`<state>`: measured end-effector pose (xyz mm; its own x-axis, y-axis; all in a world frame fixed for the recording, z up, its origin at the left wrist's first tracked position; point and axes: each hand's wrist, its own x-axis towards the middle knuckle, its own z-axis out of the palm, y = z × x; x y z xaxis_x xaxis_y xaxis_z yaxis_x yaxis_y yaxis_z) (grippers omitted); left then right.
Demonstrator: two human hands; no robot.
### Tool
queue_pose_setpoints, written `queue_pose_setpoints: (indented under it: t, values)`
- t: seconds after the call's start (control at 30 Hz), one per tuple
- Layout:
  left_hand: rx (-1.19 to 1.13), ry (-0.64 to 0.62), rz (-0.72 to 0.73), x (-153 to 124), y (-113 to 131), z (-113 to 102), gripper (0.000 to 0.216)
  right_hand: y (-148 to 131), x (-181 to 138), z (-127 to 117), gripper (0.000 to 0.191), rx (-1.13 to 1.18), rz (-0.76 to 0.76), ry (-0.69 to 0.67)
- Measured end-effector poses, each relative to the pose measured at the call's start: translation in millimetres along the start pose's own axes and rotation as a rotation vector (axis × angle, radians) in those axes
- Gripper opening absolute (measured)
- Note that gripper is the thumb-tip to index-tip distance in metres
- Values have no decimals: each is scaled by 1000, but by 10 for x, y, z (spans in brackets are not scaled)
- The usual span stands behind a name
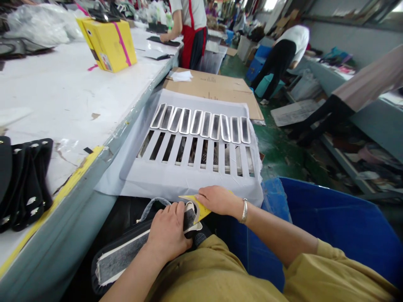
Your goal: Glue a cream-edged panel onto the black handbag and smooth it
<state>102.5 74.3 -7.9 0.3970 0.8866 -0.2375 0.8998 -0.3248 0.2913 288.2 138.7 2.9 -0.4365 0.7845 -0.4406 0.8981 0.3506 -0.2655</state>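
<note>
My left hand (168, 230) is closed round the end of a long dark strap piece with a white edge (126, 256) that lies across my lap. My right hand (217, 199) presses a small yellow scraper (201, 209) against that same end, fingers curled over it. Just beyond my hands lies a white slotted template board (189, 167) with several empty slots. On its far half sit several grey, white-rimmed strap pieces (201, 123) in a row.
A long white worktable (63, 96) runs along the left, with black pieces (25, 180) stacked at its near edge and a yellow box (108, 44) farther back. A blue bin (330, 226) stands at my right. Cardboard (214, 86) lies beyond the board. Other people stand and bend farther off.
</note>
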Motion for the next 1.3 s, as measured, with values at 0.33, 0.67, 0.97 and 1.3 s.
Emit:
queue_pose_setpoints:
  t: [0.33, 0.67, 0.97, 1.3]
  values:
    - [-19, 21, 10, 6, -50, -2, 58, -205, 56, 21, 58, -168, 123, 112]
    - [75, 85, 14, -72, 16, 46, 81, -282, -21, 92, 54, -185, 138, 207]
    - [64, 294, 56, -97, -33, 242, 79, -231, 61, 73, 54, -208, 56, 229]
    - [95, 509, 162, -158, -65, 354, 69, -151, 156, 57, 53, -198, -60, 211]
